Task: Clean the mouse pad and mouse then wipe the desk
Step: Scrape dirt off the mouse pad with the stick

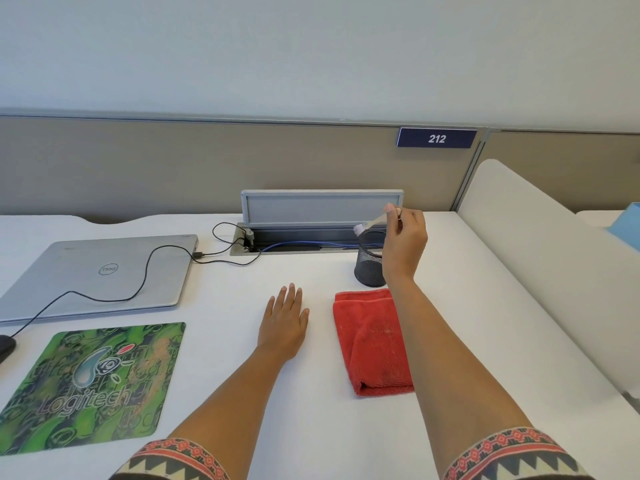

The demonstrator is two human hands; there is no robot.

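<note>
A green patterned mouse pad [91, 386] lies flat on the white desk [311, 427] at the near left. The black mouse [5, 346] shows only partly at the left edge, its cable running over the laptop. A folded red cloth [372, 341] lies right of centre. My left hand [284, 323] rests flat on the desk, fingers straight, between the pad and the cloth. My right hand [405, 240] is raised above a black mesh pen cup [369, 259] and pinches a small brush [370, 224] by its pale handle, bristle end pointing left over the cup.
A shut silver laptop [100, 275] lies at the back left. Behind the cup, an open cable hatch [318, 216] holds black and blue cables. A beige partition runs along the back, and a white divider [540, 265] bounds the right side.
</note>
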